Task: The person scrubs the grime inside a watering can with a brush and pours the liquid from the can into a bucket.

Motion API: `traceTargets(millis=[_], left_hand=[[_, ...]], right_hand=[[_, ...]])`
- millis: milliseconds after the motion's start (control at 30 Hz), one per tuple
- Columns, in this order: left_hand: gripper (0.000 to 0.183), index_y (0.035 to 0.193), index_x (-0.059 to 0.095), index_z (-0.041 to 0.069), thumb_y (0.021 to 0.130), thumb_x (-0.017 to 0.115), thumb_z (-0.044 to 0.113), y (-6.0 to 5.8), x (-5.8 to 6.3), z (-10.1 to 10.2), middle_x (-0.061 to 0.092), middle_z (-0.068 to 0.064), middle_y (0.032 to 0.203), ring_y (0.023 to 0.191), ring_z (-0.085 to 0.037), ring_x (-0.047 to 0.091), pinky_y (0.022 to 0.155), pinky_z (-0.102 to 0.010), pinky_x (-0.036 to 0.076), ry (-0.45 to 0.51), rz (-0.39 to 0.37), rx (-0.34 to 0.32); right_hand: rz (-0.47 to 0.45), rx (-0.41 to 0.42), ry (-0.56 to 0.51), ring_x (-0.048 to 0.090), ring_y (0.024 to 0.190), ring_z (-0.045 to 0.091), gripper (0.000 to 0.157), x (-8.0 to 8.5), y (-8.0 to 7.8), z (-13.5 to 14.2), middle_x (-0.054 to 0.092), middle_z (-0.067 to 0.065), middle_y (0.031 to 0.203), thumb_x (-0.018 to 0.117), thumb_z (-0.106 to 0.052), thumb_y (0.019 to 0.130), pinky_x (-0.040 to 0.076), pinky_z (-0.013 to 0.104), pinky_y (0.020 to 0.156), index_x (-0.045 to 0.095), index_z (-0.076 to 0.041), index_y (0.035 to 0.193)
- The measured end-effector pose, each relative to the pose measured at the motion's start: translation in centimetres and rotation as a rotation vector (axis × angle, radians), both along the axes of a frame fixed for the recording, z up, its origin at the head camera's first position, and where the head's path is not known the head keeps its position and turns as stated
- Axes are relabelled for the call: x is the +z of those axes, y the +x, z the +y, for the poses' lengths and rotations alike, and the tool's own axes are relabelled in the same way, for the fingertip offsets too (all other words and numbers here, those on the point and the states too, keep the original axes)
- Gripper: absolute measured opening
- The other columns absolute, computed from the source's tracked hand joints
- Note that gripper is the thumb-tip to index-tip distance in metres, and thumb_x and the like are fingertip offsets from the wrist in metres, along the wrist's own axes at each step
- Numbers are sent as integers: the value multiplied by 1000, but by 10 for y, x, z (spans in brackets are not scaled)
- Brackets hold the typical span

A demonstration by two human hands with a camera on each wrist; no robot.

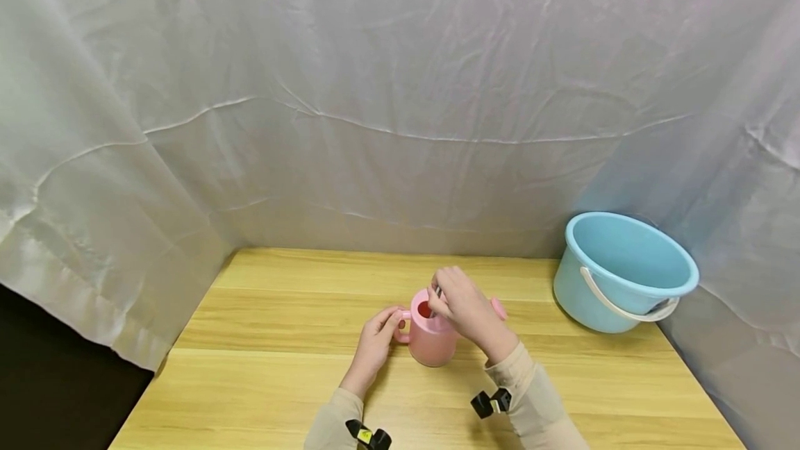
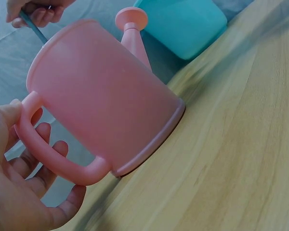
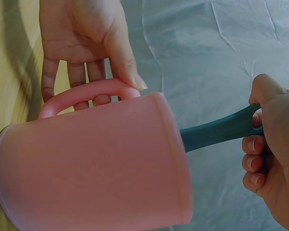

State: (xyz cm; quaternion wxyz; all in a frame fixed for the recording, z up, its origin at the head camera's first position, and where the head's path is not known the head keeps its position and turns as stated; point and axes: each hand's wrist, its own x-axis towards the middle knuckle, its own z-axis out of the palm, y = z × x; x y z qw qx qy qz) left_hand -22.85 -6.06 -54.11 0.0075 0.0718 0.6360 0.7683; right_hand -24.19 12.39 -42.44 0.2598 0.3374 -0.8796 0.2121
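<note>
A pink watering can stands upright on the wooden table between the two hands. My left hand holds its looped handle, thumb near the top and fingers around the loop. Over the can's opening, my right hand grips a dark green tool handle that has a hole at its end. The tool's lower part is hidden inside the can, so I cannot tell what kind it is. On the can's far right side, the spout ends in a round pink rose.
A light blue bucket with a white carrying handle stands at the table's back right. Grey cloth hangs behind the table and along its sides. Each sleeve has a small black device at the wrist.
</note>
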Motion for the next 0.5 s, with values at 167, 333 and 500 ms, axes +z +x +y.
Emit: traceTargets(millis=[167,333,500], left_hand=[[38,121,62,-5,102,52,26,0,0,0,54,-33,104,83,-32,62,87,-59,57,1,0,-1],[39,121,61,-5,102,52,27,0,0,0,54,-33,104,86,-25,60,87,-58,58,-2,-1,1],[38,121,62,-5,101,53,27,0,1,1,55,-30,102,84,-22,59,86,-56,59,-12,5,6]], right_hand=[[-15,-18,41,44,74,13,9,-6,-2,0,50,-2,75,59,-10,84,43,21,60,51,-10,83],[-79,-36,62,44,75,13,10,-10,-3,-1,49,-3,75,60,-10,85,42,22,60,50,-11,82],[-123,-50,81,43,74,12,12,-16,-3,-2,48,-4,75,60,-11,86,42,21,61,50,-12,80]])
